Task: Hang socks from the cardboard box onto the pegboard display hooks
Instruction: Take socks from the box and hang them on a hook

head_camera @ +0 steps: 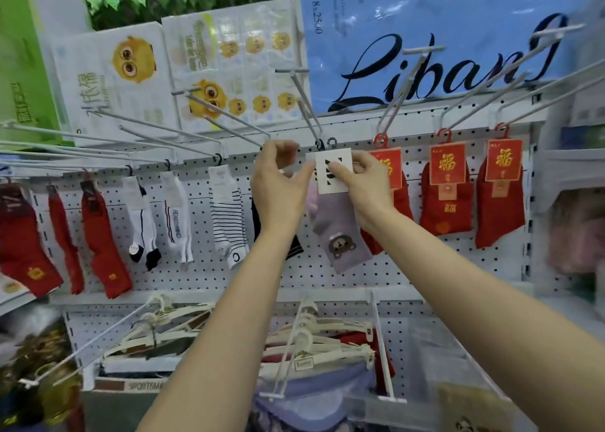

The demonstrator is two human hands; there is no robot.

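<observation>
Nearest me, low in the scene, a bundle of cream plastic hangers [327, 349] lay over folded red and lilac cloth on the lower shelf. From there my two bare forearms rose toward the white pegboard [327, 277]. My left hand [278, 182] was up beside the sock's card, thumb out toward the card's left edge and the other fingers loosely curled above it; I could not tell whether it actually gripped anything. My right hand [363, 182] pinched the white card [334, 173] at the top of the lilac bear sock [340, 235], thumb across the card's printed face. The sock hung down between my wrists, its brown bear face near the toe, and its black hanger loop [332, 142] sat just under the long wire hook [307, 110] that slanted up and left. Just left of it hung a dark sock [258, 225], then a striped sock [229, 222] and white pairs, then red ones at far left. To the right hung red socks [447, 199] with gold-lettered cards. Farthest, above the board, stood a blue pack [442, 38] with black script lettering.
</observation>
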